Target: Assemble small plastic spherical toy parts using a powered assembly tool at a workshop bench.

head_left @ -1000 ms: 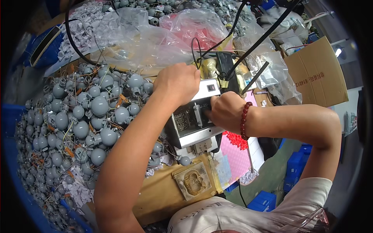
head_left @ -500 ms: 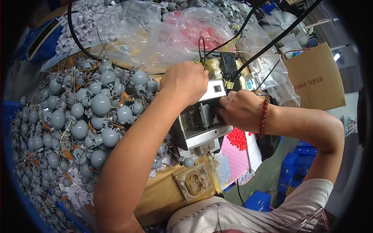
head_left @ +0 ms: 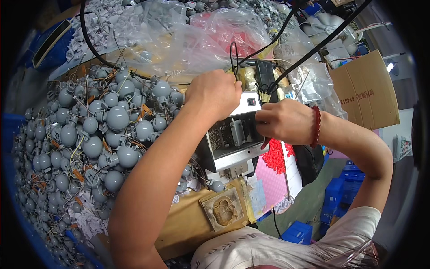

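A screw feeder (head_left: 244, 157), a silver and black box with an open top compartment, stands in front of me. Loose screws (head_left: 215, 138) lie inside it beside a grey metal block (head_left: 237, 132). My left hand (head_left: 215, 95) is closed at the box's far left corner, its fingertips turned away from view. At the box's right side, my right hand (head_left: 280, 120) has its fingers curled in, and a small dark red piece shows just under them. What either hand grips is hidden. A rocker switch (head_left: 251, 102) sits on the top panel between the hands.
Grey ball-shaped parts with wires (head_left: 117, 119) are heaped on the left. Red small parts (head_left: 274, 159) lie on a pink sheet to the right. A moulded block (head_left: 222, 208) is on the near brown surface. Black cables (head_left: 322, 42) cross above; a cardboard flap (head_left: 365, 92) stands far right.
My right hand has drawn back a little from the feeder's opening, up and to the right, uncovering more of the compartment. My left hand has stayed nearly in place.
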`<state>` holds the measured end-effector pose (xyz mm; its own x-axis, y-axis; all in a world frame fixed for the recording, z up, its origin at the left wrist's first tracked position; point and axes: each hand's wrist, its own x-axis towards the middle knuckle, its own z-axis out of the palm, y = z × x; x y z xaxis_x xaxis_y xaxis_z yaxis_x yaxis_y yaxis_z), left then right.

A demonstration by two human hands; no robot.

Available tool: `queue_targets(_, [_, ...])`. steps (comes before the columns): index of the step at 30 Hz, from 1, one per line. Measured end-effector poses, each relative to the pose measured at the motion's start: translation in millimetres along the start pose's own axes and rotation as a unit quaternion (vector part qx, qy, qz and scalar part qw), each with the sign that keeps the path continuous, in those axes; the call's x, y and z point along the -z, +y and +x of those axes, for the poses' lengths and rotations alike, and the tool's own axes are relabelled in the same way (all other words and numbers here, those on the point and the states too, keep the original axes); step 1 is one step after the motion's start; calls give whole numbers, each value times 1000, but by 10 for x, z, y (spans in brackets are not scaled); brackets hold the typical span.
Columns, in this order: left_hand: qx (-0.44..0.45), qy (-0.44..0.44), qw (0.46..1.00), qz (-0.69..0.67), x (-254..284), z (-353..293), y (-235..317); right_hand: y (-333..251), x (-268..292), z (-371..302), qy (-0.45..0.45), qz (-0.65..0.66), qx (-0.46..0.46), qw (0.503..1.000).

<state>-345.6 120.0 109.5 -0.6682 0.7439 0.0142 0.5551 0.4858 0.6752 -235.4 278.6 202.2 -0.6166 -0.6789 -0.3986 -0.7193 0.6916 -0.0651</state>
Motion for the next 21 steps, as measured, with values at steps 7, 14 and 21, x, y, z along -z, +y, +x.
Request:
queue_targets(7, [1,16,1000,11,13,-13,33,-249,-90,-63,89,563,-322,756])
queue_targets(14, [-1,34,998,44,-12,-3,66,-500,-285,-332,127,793,-388,452])
queue_targets(21, [-10,46,997,69,-16,0,77,-548,-330,-544,158,815,-346,437])
